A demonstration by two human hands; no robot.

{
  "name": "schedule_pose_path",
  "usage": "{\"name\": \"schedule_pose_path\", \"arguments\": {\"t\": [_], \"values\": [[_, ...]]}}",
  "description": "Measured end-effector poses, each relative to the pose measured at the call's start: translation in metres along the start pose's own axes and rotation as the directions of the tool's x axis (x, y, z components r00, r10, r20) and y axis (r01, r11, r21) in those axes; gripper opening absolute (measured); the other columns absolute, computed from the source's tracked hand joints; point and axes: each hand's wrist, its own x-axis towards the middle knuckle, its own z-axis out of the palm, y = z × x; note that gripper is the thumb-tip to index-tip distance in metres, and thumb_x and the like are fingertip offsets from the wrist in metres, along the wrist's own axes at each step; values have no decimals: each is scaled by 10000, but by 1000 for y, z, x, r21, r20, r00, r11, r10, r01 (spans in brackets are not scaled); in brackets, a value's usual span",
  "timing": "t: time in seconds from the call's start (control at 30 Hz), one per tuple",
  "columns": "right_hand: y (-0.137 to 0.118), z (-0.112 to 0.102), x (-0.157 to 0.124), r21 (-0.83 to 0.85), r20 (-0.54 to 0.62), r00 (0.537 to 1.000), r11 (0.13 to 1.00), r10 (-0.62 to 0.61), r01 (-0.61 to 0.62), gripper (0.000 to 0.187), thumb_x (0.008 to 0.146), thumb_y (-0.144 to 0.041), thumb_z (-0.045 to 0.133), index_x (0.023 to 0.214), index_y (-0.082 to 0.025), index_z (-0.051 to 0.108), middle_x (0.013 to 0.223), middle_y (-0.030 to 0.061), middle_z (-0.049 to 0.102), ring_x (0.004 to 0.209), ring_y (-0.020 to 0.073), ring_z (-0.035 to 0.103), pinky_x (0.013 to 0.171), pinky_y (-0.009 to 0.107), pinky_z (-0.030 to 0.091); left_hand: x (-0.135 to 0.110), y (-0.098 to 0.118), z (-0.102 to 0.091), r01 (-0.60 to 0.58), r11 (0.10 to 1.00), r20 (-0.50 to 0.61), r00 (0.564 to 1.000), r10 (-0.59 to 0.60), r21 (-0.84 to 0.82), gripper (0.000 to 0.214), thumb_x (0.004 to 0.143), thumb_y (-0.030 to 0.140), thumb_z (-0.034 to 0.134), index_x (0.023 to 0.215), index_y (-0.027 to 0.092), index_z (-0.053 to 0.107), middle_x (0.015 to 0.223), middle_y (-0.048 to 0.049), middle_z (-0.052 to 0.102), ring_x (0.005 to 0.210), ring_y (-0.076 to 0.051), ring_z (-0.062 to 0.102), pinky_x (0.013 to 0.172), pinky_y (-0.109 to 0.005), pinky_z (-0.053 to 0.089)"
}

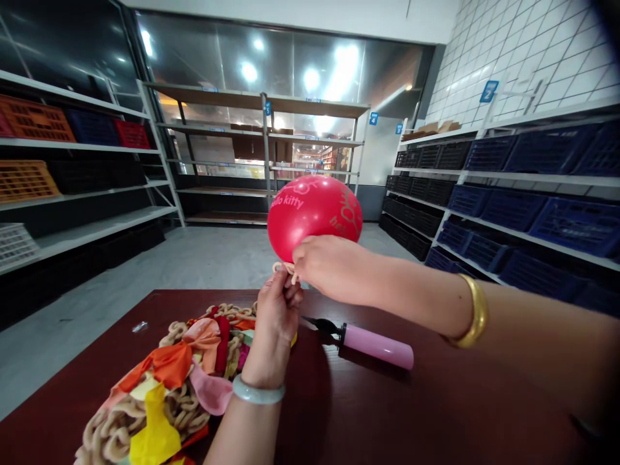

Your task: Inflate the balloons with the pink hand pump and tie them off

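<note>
An inflated red balloon (310, 216) printed with "hello kitty" rises above the dark table. At its lower end, my left hand (278, 310) pinches a beige rubber band (283, 265) by the balloon's neck. My right hand (334, 268) is closed at the same spot, against the balloon's underside; its fingertips are partly hidden, and the neck itself cannot be made out. Below and to the left lies a heap of limp balloons (172, 365) in orange, yellow, pink and red. Beige bands (113, 429) lie tangled among them. A pink hand pump (378, 347) with a black end rests right of my left hand.
The dark red table (387, 413) spans the foreground. A small clear scrap (139, 327) lies near its left edge. Blue crates (571, 223) fill the right shelves, orange crates (36, 118) stand on the left ones, and a metal rack (217, 129) stands behind.
</note>
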Motion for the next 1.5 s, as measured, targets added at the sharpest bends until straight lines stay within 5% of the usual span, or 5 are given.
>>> {"name": "schedule_pose_path", "arguments": {"t": [0.4, 0.57, 0.77, 0.97, 1.5], "values": [[17, 90, -50, 540, -330, 807, 799, 490, -265, 298, 961, -263, 469, 754, -186, 669, 906, 95, 685, 872, 215, 636, 823, 354, 471, -3, -23, 1, 90, 994, 17, 996, -91, 62, 295, 672, 220, 826, 725, 133, 549, 553, 91, 315, 452, -21, 265, 397, -140, 193], [21, 117, -51, 984, -147, 661, 178, 736, 21, 356, 886, -515, 579, 796, -181, 663, 820, 73, 697, 751, 204, 685, 768, 370, 543, -2, -26, -1, 114, 991, 14, 993, -115, 72, 270, 682, 204, 818, 707, 126, 560, 554, 85, 332, 448, -18, 272, 393, -140, 203], [29, 132, -56, 910, 176, 661, -376, 730, 173, 520, 837, -651, 559, 891, -151, 692, 819, 94, 720, 701, 195, 685, 696, 364, 556, -3, -35, 1, 220, 974, -9, 975, -220, 56, 274, 683, 257, 828, 831, 100, 659, 550, 78, 396, 438, -7, 299, 391, -122, 240], [30, 151, -58, 914, 216, 729, -397, 650, 83, 353, 686, -437, 803, 862, -138, 739, 782, 63, 723, 671, 165, 660, 653, 305, 518, -2, -48, -1, 281, 946, -31, 960, -280, 164, 273, 653, 251, 852, 779, 119, 649, 601, 46, 524, 451, -11, 367, 411, -124, 292], [36, 183, -82, 966, 180, 509, -52, 842, -255, 130, 800, -320, 634, 796, -196, 671, 692, 31, 673, 584, 160, 599, 480, 241, 443, 9, -84, -20, 296, 863, -125, 955, -268, 409, 330, 513, 263, 860, 757, 137, 676, 661, 1, 648, 560, -100, 561, 521, -198, 419]]}}
